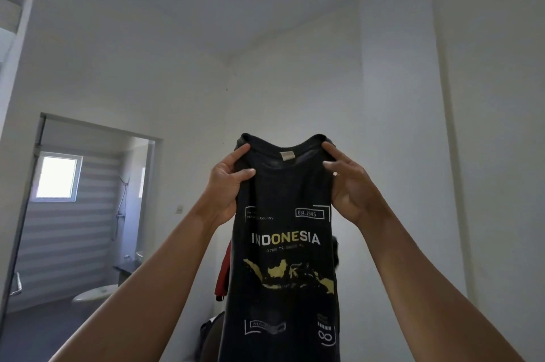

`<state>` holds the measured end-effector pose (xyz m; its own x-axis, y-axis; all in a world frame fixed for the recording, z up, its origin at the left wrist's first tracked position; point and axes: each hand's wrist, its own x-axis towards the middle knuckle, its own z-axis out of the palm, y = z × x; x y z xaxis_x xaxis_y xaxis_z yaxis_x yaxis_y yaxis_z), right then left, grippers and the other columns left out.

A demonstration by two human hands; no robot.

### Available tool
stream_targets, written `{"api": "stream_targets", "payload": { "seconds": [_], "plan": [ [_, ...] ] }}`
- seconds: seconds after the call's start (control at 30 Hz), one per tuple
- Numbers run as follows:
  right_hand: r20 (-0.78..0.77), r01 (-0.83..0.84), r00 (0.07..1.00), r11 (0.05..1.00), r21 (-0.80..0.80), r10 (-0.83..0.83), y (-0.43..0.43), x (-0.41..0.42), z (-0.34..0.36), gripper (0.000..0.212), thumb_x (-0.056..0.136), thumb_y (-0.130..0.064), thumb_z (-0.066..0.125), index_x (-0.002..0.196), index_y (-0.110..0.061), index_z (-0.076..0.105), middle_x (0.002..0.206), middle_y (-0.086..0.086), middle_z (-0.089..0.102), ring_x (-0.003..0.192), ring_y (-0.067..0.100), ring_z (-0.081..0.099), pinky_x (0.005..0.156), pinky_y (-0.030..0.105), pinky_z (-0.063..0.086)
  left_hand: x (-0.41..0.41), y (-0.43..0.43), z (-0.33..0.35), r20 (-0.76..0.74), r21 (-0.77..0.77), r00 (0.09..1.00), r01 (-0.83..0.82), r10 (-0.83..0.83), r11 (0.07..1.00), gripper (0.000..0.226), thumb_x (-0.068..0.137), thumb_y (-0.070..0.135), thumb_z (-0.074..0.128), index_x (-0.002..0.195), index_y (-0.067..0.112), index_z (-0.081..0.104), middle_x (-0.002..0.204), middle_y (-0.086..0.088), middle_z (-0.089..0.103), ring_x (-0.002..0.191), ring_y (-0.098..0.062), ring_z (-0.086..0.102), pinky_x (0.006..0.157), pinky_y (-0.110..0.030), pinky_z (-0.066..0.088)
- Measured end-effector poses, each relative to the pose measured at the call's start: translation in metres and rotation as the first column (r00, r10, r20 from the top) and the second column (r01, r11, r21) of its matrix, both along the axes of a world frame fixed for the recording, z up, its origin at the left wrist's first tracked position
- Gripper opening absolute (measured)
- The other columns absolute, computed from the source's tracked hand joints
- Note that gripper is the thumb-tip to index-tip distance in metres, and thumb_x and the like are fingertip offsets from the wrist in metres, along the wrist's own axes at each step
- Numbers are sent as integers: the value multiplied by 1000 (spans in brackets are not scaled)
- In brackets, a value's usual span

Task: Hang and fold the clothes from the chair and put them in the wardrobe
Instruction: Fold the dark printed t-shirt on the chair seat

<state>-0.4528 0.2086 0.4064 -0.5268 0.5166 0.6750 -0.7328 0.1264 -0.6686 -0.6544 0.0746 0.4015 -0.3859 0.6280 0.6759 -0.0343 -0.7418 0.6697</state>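
A black T-shirt (283, 267) with the word INDONESIA and a yellow map print hangs upright in front of me, raised at arm's length. My left hand (227, 184) grips its left shoulder beside the collar. My right hand (348, 184) grips the right shoulder, fingers pinched on the cloth. The shirt's sides are folded inward, so it hangs as a narrow strip. Behind it a red garment (223, 273) and some dark cloth (211, 332) peek out low down; what they lie on is hidden.
White walls meet in a corner straight ahead. At the left an open doorway (88, 214) leads into a bathroom with a toilet (94, 293), a shower and a bright window. A light switch (179, 209) sits on the wall right of the doorway.
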Motion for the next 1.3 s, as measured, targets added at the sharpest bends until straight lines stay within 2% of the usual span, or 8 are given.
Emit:
{"api": "stream_targets", "payload": {
  "seconds": [0.13,0.33,0.57,0.7,0.8,0.87,1.2,1.3],
  "plan": [
    [48,65,997,998,-19,-64,6,-4,-4,45,92,2,56,135,-11,58,126,20,66,112,33,65,93,43,56,3,9,-6,19,-20,1000,3,-2,1000,53,93,-11,54,137,18,57,130,-15,62,110,-30,68,87,-43,59],
    [191,158,967,986,59,-166,27,-2,-15,46,91,5,56,133,-13,60,124,21,66,104,31,66,80,39,57,4,23,-21,18,-67,1000,-16,18,998,52,92,-12,53,134,19,59,126,-16,63,106,-30,70,84,-43,60],
    [418,131,889,978,160,-188,60,-5,-40,55,91,7,54,142,-16,50,131,15,60,114,33,62,85,46,58,1,44,-48,41,-169,999,5,2,986,47,93,-10,53,131,15,61,126,-18,63,104,-31,70,84,-41,60],
    [390,44,920,999,-24,-31,78,-17,-73,50,92,6,46,139,-9,52,124,17,63,107,31,62,79,42,58,-4,54,-79,77,-234,996,-30,49,972,48,93,-11,50,133,13,59,118,-17,65,101,-30,69,84,-42,61],
    [344,-6,937,988,-156,60,86,-33,-101,49,91,7,43,138,-3,54,119,16,66,107,30,64,92,40,56,-12,63,-106,109,-285,991,-49,83,957,49,93,-13,48,132,13,58,110,-15,68,96,-28,69,86,-42,60],
    [357,-7,931,981,-195,78,93,-45,-123,46,92,6,43,135,-2,56,121,17,65,113,32,64,102,44,51,-22,70,-125,126,-323,987,-56,102,945,47,93,-14,47,128,14,60,108,-13,70,94,-26,69,86,-41,60],
    [544,38,829,957,-286,130,160,-115,-245,38,93,-14,50,129,-6,60,120,11,65,107,25,65,99,42,51,-99,144,-233,-72,-672,980,-185,185,717,45,92,-13,46,122,15,63,109,-6,66,96,-19,63,69,-30,57],
    [565,82,812,931,-355,144,185,-144,-282,39,91,-17,49,127,-6,59,123,13,62,107,26,62,99,43,50,-130,180,-269,-23,-718,991,-106,129,688,47,89,-14,44,125,11,63,126,-15,63,111,-27,63,83,-36,58]
  ]
}}
